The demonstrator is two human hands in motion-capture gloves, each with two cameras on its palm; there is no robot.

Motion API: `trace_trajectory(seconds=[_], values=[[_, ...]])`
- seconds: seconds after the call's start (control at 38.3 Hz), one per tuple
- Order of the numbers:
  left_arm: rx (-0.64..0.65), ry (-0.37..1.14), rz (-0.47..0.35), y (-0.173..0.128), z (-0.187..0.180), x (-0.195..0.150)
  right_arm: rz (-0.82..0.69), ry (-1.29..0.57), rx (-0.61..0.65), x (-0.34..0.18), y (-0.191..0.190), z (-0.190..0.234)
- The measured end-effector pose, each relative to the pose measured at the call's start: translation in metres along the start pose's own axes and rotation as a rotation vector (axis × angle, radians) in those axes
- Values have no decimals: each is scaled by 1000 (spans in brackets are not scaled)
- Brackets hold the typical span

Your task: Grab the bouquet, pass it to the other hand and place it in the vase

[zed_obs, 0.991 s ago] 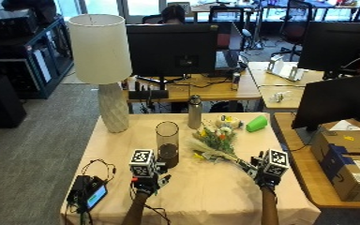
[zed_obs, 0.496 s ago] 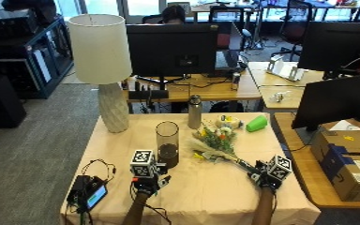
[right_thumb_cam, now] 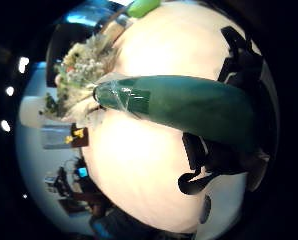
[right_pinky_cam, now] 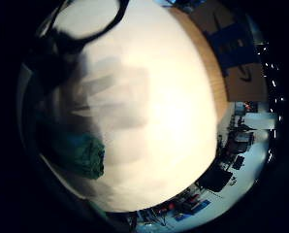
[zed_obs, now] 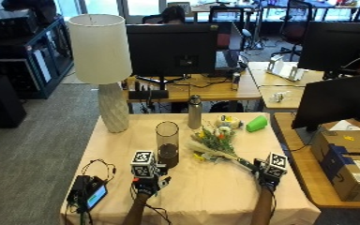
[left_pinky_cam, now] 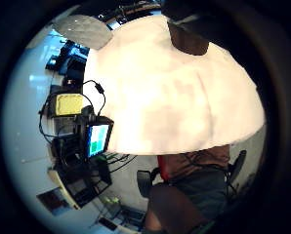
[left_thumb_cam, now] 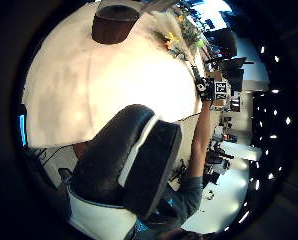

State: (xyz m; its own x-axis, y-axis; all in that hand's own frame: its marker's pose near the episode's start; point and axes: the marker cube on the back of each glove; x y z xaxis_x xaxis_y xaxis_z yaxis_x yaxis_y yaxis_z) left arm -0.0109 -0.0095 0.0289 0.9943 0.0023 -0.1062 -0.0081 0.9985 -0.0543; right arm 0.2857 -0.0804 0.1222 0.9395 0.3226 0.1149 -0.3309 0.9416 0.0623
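Observation:
The bouquet (zed_obs: 214,143) lies on the tan tablecloth (zed_obs: 205,187), flowers toward the glass vase (zed_obs: 167,144), green wrapped stem pointing to the right front. My right hand (zed_obs: 267,177) is at the stem's end. In the right thumb side palm view the stem (right_thumb_cam: 189,102) runs across the palm, and the fingers curl round it. My left hand (zed_obs: 146,180) rests low in front of the vase (left_thumb_cam: 114,22) and holds nothing, its fingers relaxed. The vase stands upright with dark filling in its bottom.
A white lamp (zed_obs: 105,70) stands at the back left. A metal bottle (zed_obs: 194,111) and a green cup (zed_obs: 256,123) sit behind the bouquet. A small screen device with cables (zed_obs: 89,193) lies at the front left edge.
My right hand dipped toward the table at the stem's end and now sits round it. The left hand and the bouquet have hardly moved.

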Motion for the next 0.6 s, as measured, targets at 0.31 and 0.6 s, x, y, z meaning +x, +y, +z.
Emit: trace_trajectory(seconds=[0.31,0.6], values=[[26,19,-7,5,-5,4,-52,128,120,-1,2,-8],[49,22,-14,-4,0,0,-35,187,190,5,-6,-9]])
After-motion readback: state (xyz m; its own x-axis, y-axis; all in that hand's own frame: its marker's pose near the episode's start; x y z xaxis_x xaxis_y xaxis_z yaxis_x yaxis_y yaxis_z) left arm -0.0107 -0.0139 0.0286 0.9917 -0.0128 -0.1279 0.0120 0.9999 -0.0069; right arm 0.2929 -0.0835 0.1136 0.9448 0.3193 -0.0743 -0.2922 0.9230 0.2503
